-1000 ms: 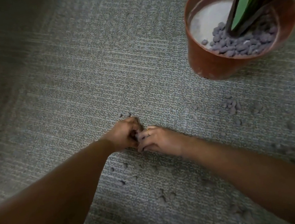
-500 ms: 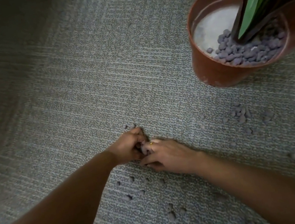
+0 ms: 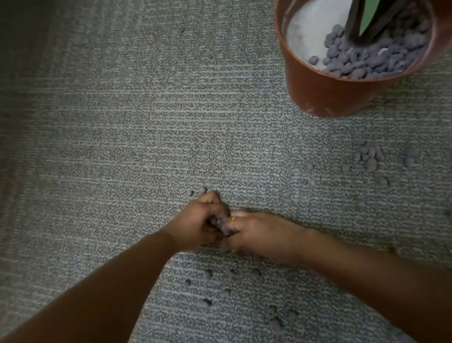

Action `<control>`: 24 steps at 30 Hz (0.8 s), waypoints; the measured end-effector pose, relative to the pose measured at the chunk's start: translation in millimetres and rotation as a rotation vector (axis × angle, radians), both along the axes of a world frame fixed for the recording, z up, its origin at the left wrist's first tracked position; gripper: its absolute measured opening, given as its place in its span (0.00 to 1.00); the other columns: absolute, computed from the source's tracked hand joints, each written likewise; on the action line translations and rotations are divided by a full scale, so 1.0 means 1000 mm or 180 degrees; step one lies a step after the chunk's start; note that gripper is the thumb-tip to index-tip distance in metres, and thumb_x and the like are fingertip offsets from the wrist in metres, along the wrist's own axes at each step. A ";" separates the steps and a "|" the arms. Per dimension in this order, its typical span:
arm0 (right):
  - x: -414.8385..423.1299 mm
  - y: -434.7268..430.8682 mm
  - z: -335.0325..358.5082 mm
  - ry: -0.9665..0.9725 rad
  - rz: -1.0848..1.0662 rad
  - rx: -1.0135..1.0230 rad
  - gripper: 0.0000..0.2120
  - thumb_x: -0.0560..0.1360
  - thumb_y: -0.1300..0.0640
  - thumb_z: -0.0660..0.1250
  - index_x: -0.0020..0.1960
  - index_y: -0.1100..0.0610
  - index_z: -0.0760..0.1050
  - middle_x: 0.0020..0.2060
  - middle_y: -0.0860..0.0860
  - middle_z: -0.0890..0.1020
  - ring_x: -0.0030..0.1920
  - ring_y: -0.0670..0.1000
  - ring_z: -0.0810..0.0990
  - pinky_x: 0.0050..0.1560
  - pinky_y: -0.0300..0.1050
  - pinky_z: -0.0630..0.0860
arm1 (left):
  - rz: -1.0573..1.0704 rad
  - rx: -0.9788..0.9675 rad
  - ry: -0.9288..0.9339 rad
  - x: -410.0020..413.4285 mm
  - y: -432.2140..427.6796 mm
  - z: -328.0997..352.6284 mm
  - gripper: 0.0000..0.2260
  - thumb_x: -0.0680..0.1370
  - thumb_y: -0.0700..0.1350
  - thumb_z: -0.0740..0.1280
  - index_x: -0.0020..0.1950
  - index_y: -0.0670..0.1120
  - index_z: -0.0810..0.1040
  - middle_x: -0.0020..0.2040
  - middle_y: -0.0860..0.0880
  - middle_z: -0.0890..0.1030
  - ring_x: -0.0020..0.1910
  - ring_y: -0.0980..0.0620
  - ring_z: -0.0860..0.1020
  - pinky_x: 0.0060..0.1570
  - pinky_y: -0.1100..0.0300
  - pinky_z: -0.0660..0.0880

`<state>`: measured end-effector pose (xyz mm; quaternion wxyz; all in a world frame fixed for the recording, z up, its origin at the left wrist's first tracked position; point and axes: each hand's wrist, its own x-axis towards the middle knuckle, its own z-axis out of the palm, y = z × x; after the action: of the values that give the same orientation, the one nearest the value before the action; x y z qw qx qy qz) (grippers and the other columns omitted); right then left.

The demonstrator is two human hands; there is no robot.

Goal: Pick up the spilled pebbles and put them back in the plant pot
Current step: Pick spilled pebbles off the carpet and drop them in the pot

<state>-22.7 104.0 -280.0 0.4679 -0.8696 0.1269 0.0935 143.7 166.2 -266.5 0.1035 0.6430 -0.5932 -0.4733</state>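
Your left hand (image 3: 198, 225) and right hand (image 3: 262, 237) meet on the carpet (image 3: 122, 129), both grips curled round one clutch of pebbles (image 3: 222, 224), while the plant pot (image 3: 322, 92) stands well away, forward and right (your right hand is nearer).

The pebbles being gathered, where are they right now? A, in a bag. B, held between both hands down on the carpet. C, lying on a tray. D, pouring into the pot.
B: the grey pebbles sit between the left hand and the right hand, low on the carpet and well short of the plant pot.
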 end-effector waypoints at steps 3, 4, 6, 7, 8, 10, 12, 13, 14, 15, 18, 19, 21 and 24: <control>0.001 -0.003 0.003 -0.0052 0.0185 -0.0289 0.10 0.74 0.54 0.64 0.54 0.52 0.78 0.50 0.52 0.74 0.54 0.50 0.71 0.54 0.44 0.70 | -0.0047 -0.0117 0.0016 0.001 0.000 0.001 0.09 0.65 0.33 0.74 0.40 0.41 0.77 0.40 0.56 0.67 0.38 0.59 0.68 0.40 0.76 0.66; 0.001 -0.003 0.003 -0.0165 0.0272 -0.0461 0.11 0.74 0.56 0.64 0.55 0.51 0.78 0.50 0.52 0.76 0.54 0.50 0.70 0.53 0.44 0.70 | -0.0049 -0.0162 0.0023 0.002 0.001 0.001 0.09 0.65 0.34 0.75 0.40 0.40 0.78 0.39 0.56 0.67 0.38 0.58 0.69 0.40 0.76 0.66; 0.001 -0.003 0.008 -0.0222 0.0217 -0.0509 0.12 0.74 0.59 0.65 0.56 0.52 0.78 0.51 0.52 0.78 0.54 0.50 0.70 0.53 0.44 0.71 | -0.0044 -0.0244 -0.0024 0.003 0.003 0.001 0.09 0.65 0.35 0.75 0.42 0.39 0.79 0.40 0.55 0.69 0.40 0.56 0.70 0.41 0.76 0.66; 0.001 -0.002 0.009 -0.0239 0.0171 -0.0486 0.12 0.74 0.59 0.65 0.57 0.53 0.79 0.51 0.52 0.78 0.55 0.50 0.70 0.54 0.45 0.71 | -0.0043 -0.0291 -0.0086 0.002 0.005 0.001 0.09 0.65 0.35 0.75 0.44 0.39 0.80 0.42 0.53 0.70 0.42 0.55 0.71 0.43 0.77 0.66; 0.000 -0.002 0.010 -0.0237 0.0141 -0.0457 0.12 0.74 0.59 0.65 0.57 0.53 0.78 0.52 0.52 0.78 0.55 0.49 0.71 0.55 0.45 0.71 | -0.0038 -0.0343 -0.0155 0.003 0.008 0.001 0.10 0.66 0.34 0.74 0.45 0.39 0.80 0.44 0.51 0.72 0.45 0.55 0.72 0.45 0.77 0.66; -0.006 -0.003 0.013 -0.0207 0.0084 -0.0468 0.12 0.75 0.58 0.64 0.58 0.53 0.78 0.56 0.52 0.78 0.57 0.49 0.71 0.59 0.44 0.71 | -0.0084 -0.0408 -0.0234 0.003 0.015 0.000 0.09 0.67 0.36 0.74 0.46 0.40 0.80 0.48 0.47 0.74 0.48 0.54 0.74 0.47 0.79 0.66; -0.016 -0.009 0.014 -0.0250 -0.0177 -0.0533 0.11 0.75 0.57 0.64 0.57 0.54 0.78 0.57 0.51 0.79 0.55 0.44 0.71 0.60 0.38 0.71 | -0.0305 -0.0501 -0.0311 0.003 0.018 0.001 0.07 0.68 0.40 0.74 0.44 0.43 0.81 0.49 0.49 0.74 0.47 0.56 0.75 0.47 0.78 0.67; -0.021 -0.012 0.016 -0.0292 -0.0347 -0.0579 0.11 0.75 0.57 0.64 0.56 0.54 0.78 0.57 0.51 0.79 0.53 0.41 0.71 0.58 0.32 0.69 | -0.0457 -0.0580 -0.0413 0.003 0.019 0.002 0.06 0.69 0.41 0.74 0.44 0.44 0.81 0.50 0.50 0.74 0.47 0.57 0.74 0.47 0.77 0.67; -0.026 -0.015 0.017 -0.0325 -0.0524 -0.0632 0.11 0.75 0.57 0.64 0.55 0.54 0.79 0.56 0.50 0.80 0.51 0.39 0.70 0.55 0.28 0.67 | -0.0619 -0.0653 -0.0529 0.003 0.021 0.003 0.06 0.69 0.43 0.73 0.45 0.46 0.81 0.50 0.51 0.74 0.47 0.60 0.73 0.49 0.75 0.67; -0.031 -0.020 0.019 -0.0334 -0.0727 -0.0661 0.10 0.74 0.57 0.64 0.55 0.53 0.79 0.55 0.49 0.80 0.49 0.39 0.71 0.53 0.25 0.66 | -0.0777 -0.0716 -0.0636 0.002 0.021 0.005 0.06 0.70 0.43 0.72 0.46 0.47 0.81 0.51 0.52 0.75 0.48 0.61 0.72 0.50 0.73 0.68; -0.039 -0.030 0.025 -0.0383 -0.1313 -0.0601 0.10 0.74 0.58 0.66 0.54 0.54 0.79 0.52 0.47 0.80 0.47 0.41 0.76 0.52 0.28 0.72 | -0.1038 -0.0774 -0.0885 0.001 0.023 0.007 0.06 0.72 0.45 0.70 0.48 0.48 0.81 0.55 0.50 0.77 0.52 0.58 0.74 0.55 0.68 0.69; -0.040 -0.033 0.029 -0.0469 -0.1459 -0.0687 0.10 0.74 0.58 0.66 0.54 0.54 0.79 0.51 0.47 0.80 0.48 0.42 0.77 0.53 0.30 0.73 | -0.1052 -0.0745 -0.0941 0.000 0.022 0.008 0.06 0.72 0.45 0.70 0.48 0.47 0.81 0.56 0.50 0.77 0.54 0.57 0.75 0.55 0.69 0.67; -0.040 -0.041 0.040 -0.0668 -0.1768 -0.0888 0.09 0.73 0.57 0.67 0.53 0.56 0.80 0.50 0.49 0.81 0.50 0.44 0.77 0.55 0.33 0.73 | -0.0890 -0.0768 -0.0933 -0.006 0.016 0.014 0.05 0.72 0.43 0.70 0.47 0.45 0.82 0.54 0.49 0.78 0.51 0.58 0.76 0.53 0.73 0.67; -0.041 -0.057 0.068 -0.0959 -0.2357 -0.1165 0.10 0.72 0.58 0.68 0.53 0.58 0.80 0.51 0.52 0.82 0.51 0.47 0.77 0.55 0.33 0.71 | -0.0200 -0.1240 -0.0705 -0.022 -0.014 0.038 0.03 0.71 0.40 0.71 0.43 0.41 0.82 0.46 0.47 0.79 0.44 0.55 0.78 0.47 0.65 0.76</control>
<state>-63.4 47.1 -211.7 0.3214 -0.8380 0.3749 -0.2324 122.1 152.4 -228.3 0.1451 0.6401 -0.7009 -0.2794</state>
